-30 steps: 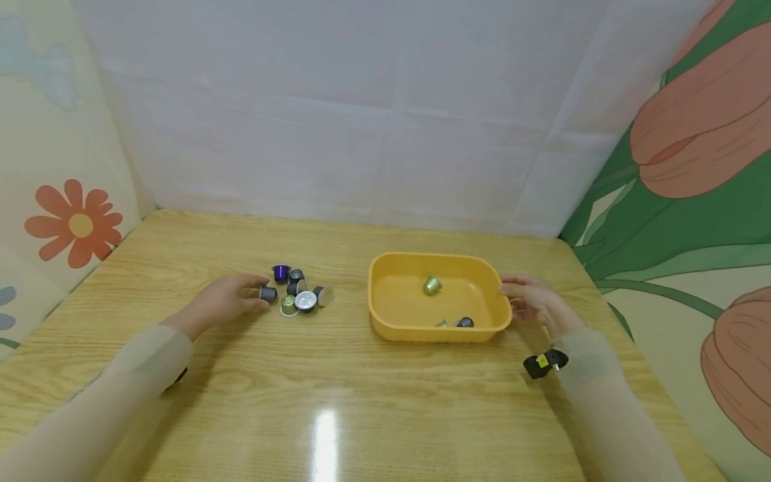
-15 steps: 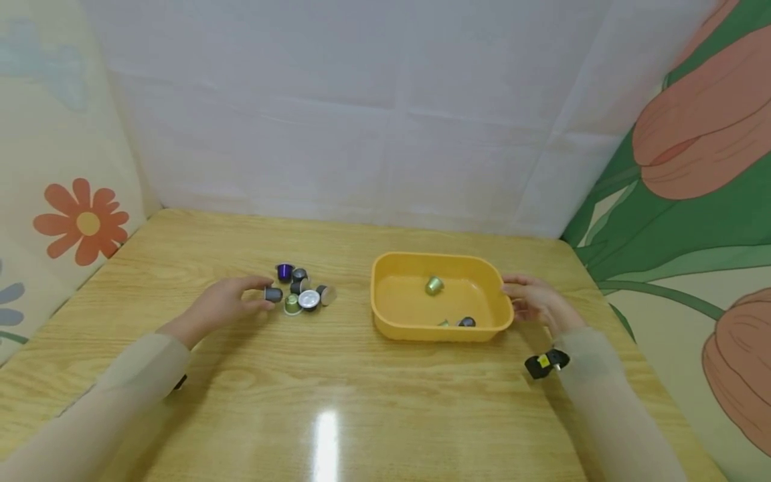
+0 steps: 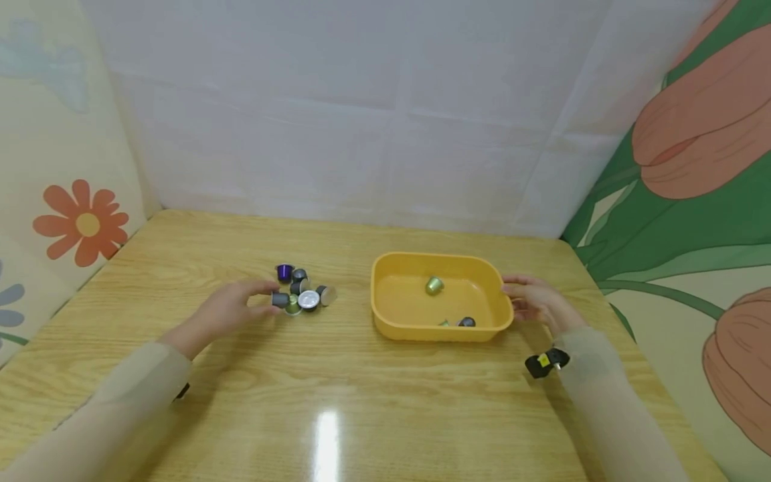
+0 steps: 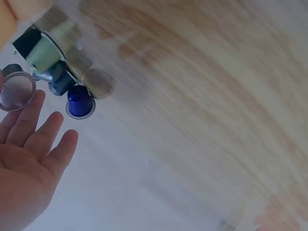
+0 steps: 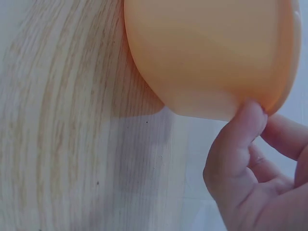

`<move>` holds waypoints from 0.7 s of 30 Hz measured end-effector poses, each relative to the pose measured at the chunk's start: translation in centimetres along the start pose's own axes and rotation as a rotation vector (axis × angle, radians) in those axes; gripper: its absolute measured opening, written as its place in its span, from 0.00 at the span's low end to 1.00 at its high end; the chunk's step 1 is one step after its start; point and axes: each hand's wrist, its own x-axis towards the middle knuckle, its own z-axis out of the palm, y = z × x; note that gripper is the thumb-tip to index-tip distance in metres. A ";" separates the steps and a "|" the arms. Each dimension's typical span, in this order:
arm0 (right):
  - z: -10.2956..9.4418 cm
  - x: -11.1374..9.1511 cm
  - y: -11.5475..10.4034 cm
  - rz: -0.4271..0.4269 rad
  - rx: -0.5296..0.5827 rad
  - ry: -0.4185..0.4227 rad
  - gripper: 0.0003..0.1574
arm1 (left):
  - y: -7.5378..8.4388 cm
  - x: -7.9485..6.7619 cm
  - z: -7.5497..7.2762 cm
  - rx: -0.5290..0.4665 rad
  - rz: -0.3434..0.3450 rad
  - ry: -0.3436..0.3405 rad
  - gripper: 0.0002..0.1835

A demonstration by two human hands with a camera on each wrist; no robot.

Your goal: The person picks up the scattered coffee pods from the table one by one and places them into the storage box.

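Observation:
My left hand (image 3: pixel 225 308) pinches a dark grey coffee capsule (image 3: pixel 280 299) between thumb and fingers; its foil lid (image 4: pixel 18 91) faces the left wrist camera. Just beyond sits a cluster of capsules on the table: a blue one (image 3: pixel 285 272), a green one (image 3: pixel 292 308) partly behind the held capsule, one with its silver lid up (image 3: pixel 309 299), and several dark ones. At the right end of a yellow plastic basin (image 3: pixel 440 333), my right hand (image 3: pixel 539 301) grips the rim, with its thumb (image 5: pixel 250 120) against the outer wall. Inside lie a green capsule (image 3: pixel 434 286) and a dark one (image 3: pixel 466 322).
A wooden table (image 3: pixel 361 402) carries everything. White cloth (image 3: pixel 337 114) hangs behind its far edge, with flower-printed cloth (image 3: pixel 693 201) on both sides. A sliver of another green capsule (image 3: pixel 444 324) shows over the basin's front wall.
The left hand has shifted right with the grey capsule, which now overlaps the green capsule in the head view. The right hand and basin have stayed in place.

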 end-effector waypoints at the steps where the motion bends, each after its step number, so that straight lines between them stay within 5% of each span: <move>1: 0.0 0.0 0.0 -0.001 0.004 -0.003 0.31 | 0.2 0.0 0.0 -0.006 0.002 -0.004 0.30; 21: 0.0 -0.1 0.0 -0.018 0.040 -0.017 0.29 | 2.8 -0.3 0.3 -0.081 0.021 -0.037 0.29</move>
